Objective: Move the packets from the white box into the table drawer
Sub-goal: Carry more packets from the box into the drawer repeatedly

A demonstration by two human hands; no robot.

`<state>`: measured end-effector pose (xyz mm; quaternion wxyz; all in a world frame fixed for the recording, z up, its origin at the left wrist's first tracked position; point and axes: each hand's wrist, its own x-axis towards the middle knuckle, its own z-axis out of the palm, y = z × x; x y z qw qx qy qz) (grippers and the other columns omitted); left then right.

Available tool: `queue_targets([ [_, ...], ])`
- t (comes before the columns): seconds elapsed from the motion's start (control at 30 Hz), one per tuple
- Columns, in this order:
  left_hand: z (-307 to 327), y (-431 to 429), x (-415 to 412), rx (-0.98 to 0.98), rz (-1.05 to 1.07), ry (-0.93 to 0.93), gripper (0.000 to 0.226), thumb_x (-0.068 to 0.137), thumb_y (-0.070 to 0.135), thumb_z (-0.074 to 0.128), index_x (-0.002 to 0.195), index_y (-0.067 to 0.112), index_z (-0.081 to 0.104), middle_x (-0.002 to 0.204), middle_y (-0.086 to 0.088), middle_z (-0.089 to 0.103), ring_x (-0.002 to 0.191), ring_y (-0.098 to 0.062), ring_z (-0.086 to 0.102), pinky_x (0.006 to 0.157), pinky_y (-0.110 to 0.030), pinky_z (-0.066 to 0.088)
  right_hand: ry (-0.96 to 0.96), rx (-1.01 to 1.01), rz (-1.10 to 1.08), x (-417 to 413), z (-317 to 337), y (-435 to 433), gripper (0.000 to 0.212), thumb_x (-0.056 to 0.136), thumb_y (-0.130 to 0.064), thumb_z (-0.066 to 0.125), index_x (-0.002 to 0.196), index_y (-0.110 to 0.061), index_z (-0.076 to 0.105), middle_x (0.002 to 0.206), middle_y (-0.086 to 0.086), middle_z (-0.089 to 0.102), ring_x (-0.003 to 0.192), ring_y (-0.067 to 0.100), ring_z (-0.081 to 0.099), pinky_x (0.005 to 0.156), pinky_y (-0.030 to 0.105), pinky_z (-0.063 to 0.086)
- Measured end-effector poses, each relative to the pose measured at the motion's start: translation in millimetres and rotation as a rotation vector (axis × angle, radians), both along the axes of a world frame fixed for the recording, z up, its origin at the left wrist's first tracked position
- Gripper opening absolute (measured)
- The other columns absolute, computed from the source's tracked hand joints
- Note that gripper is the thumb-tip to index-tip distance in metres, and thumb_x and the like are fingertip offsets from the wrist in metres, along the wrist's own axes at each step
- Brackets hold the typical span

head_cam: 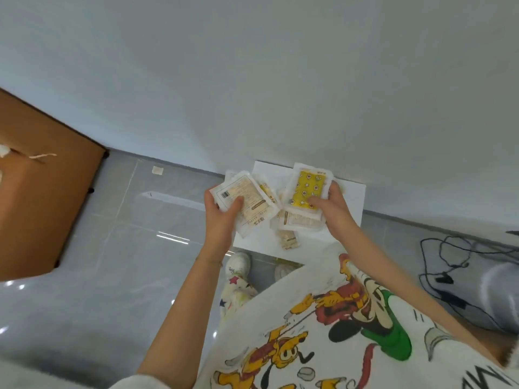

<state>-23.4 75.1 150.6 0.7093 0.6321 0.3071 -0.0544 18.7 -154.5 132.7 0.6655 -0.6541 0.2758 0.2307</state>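
left hand [222, 217]: fingers curled under a stack of pale packets [247, 203], thumb pressed across the top one, gripping them firmly.
pale packets: white and tan, printed side up with a barcode near the thumb, fanned slightly, held above the left edge of the white box [351, 203].
right hand [334, 211]: fingers wrapped round the right edge of a yellow packet [307, 189], thumb flat on its face, holding it tight.
yellow packet: bright yellow with small white stars and a clear border, tilted up over the middle of the white box; a pale packet shows just beneath it, and whether the hand holds that too cannot be told.
white box: on the floor [112, 276], its far side against the wall.
loose packets [286, 237]: a few tan ones lie inside the box, under and between the two hands.
brown surface [42, 206]: at the left, well apart from the box, with a white scrap on it.
floor: glossy grey tiles; black cables [455, 256] lie at the right.
person: white cartoon-print shirt [337, 332] and pale shoes [238, 265] near the box.
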Motion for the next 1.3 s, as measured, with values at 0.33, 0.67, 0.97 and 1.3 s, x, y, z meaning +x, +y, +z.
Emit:
queue_targets([
  [0.33,24.9,101.0,-87.0,-0.011,0.346,-0.045,0.04,0.09,0.011,0.064,0.12,0.022,0.04,0.121,-0.006,0.06,0.105,-0.021,0.067,0.083,-0.043,0.058,-0.07,-0.012,0.352,-20.2,39.6,119.8,0.051,0.084,-0.002,0.066,0.12,-0.031,0.044,0.114,-0.001,0.061,0.102,0.019,0.063,0.086,0.041,0.055],
  [0.67,31.1,225.0,-195.2,-0.037,0.608,-0.073,0.041,0.09,0.009,0.063,0.122,0.015,0.038,0.121,-0.009,0.059,0.106,-0.023,0.066,0.081,-0.041,0.058,-0.074,0.028,0.561,-76.2,43.8,279.5,0.057,0.082,0.004,0.064,0.13,-0.023,0.046,0.122,0.005,0.061,0.109,0.025,0.062,0.091,0.046,0.053],
  [0.97,51.4,342.2,-315.2,0.129,0.806,-0.091,0.04,0.088,0.009,0.066,0.119,0.015,0.041,0.115,-0.003,0.061,0.103,-0.014,0.065,0.079,-0.033,0.058,-0.102,0.077,0.771,-147.6,64.7,435.5,0.055,0.083,0.006,0.062,0.126,-0.023,0.045,0.114,0.0,0.062,0.104,0.024,0.064,0.074,0.036,0.055],
  [1.3,34.7,415.1,-402.0,0.101,1.138,-0.099,0.037,0.089,0.007,0.065,0.114,0.024,0.043,0.116,0.001,0.059,0.108,-0.013,0.062,0.085,-0.033,0.056,-0.039,0.093,1.063,-201.2,51.6,580.0,0.062,0.084,0.001,0.065,0.136,-0.021,0.041,0.126,0.006,0.061,0.11,0.025,0.063,0.083,0.041,0.056],
])
